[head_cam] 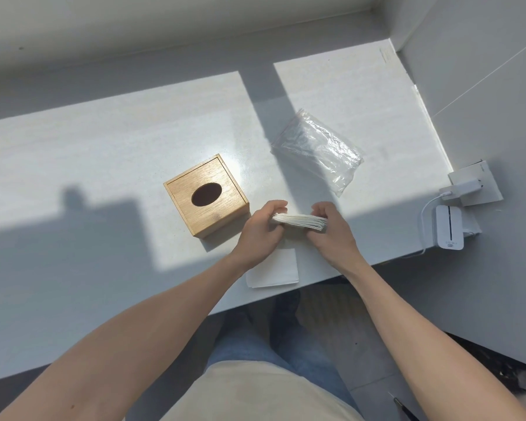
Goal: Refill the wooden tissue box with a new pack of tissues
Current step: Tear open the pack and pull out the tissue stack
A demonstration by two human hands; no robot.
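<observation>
The wooden tissue box (206,196) stands on the white counter (104,165), its lid with the dark oval hole in place. Just right of it, both hands hold a stack of white tissues (299,221) a little above the counter. My left hand (263,227) grips the stack's left end and my right hand (331,229) grips its right end. The empty clear plastic wrapper (318,148) lies crumpled behind the hands. A single flat white tissue (274,270) lies at the counter's front edge under my left wrist.
A white charger plugged into a wall socket (468,185) and a white device with a cable (448,227) sit at the counter's right end. A wall closes the right side. My legs and the floor show below the counter's front edge.
</observation>
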